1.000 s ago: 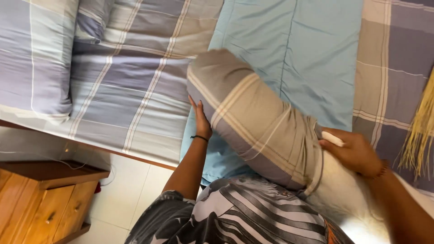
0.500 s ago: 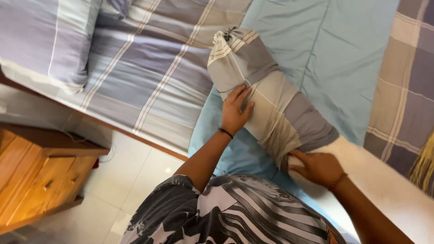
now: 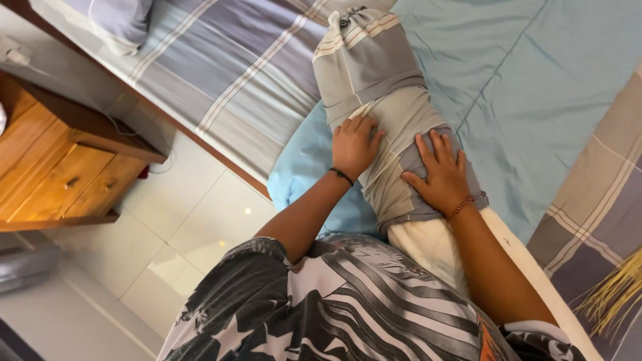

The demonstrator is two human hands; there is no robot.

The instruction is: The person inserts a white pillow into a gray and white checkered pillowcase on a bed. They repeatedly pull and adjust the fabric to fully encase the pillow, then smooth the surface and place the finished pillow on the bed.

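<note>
A long white bolster pillow (image 3: 428,251) lies on the bed, its far part inside a grey plaid cover (image 3: 374,73) with a tied end. My left hand (image 3: 356,144) lies flat on the cover's left side, fingers spread, a dark band at the wrist. Flat on the cover's near edge is my right hand (image 3: 440,172), wearing a thin bracelet, just above the bare white pillow end.
The bed carries a light blue sheet (image 3: 535,87) and a grey-purple plaid blanket (image 3: 221,73). A wooden nightstand (image 3: 60,167) with drawers stands at the left on white floor tiles (image 3: 180,234). A straw broom (image 3: 612,297) shows at the lower right.
The view has shifted and the bolster now lies lower and flatter on the bed. Both hands have moved from gripping its sides to resting flat on top of the cover.
</note>
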